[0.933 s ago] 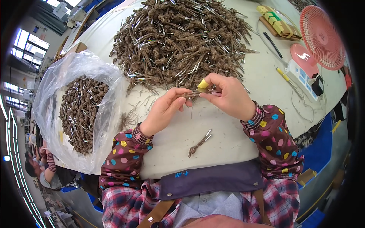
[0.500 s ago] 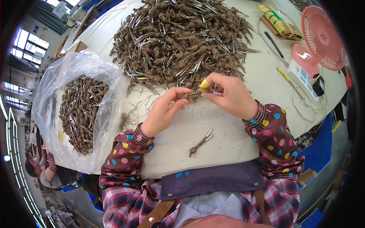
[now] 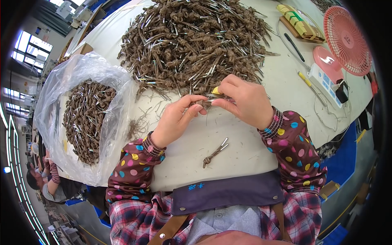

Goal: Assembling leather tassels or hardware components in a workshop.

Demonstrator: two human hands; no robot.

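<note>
Just in front of a big heap of brown knotted cords with silver tips [image 3: 192, 45], my two hands meet. My left hand [image 3: 173, 120] pinches one knotted brown cord [image 3: 200, 103] between thumb and fingers. My right hand [image 3: 247, 104] is closed around a small tool with a yellow part [image 3: 216, 90], held against that cord. The tool's working end is mostly hidden by my fingers, so its exact kind does not show. A single knotted cord [image 3: 210, 158] lies on the table between my forearms, its two metal tips pointing away from me.
To the left stands a clear plastic bag [image 3: 47, 110] with many similar knotted cords inside. Loose thread scraps [image 3: 136, 128] lie beside it. On the right are a pink fan [image 3: 347, 38], a white power strip [image 3: 325, 85], a yellow cutter [image 3: 305, 80] and a black pen [image 3: 294, 47]. Another person [image 3: 45, 181] sits at far left.
My right hand has shifted slightly left, its fingers closing in nearer the cord, and the yellow part shows less. My left hand stays nearly in place.
</note>
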